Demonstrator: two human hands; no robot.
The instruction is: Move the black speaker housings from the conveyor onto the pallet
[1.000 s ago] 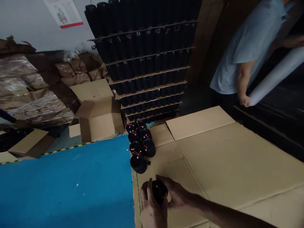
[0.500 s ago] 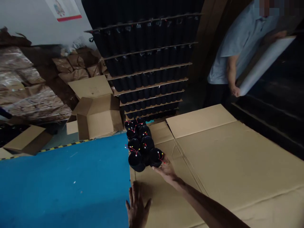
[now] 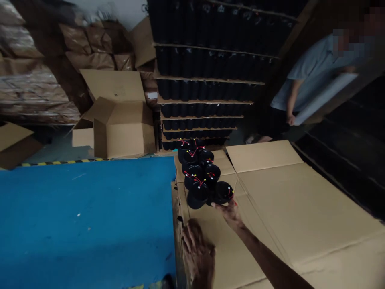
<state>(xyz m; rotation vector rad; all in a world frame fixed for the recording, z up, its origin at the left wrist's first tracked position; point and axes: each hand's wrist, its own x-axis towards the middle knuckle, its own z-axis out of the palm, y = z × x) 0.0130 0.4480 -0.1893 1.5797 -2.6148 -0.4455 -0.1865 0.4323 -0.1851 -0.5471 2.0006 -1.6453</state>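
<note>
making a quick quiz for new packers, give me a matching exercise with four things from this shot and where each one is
Things:
1. left hand
2. right hand
3. open carton
4. black cylinders

Places:
A. beyond the blue mat's far edge
B. flat on the cardboard sheet beside the blue mat
C. clustered in two rows on the cardboard
D. touching the nearest cylinder of the cluster

Pairs: 1-B, 2-D, 3-A, 4-C
</note>
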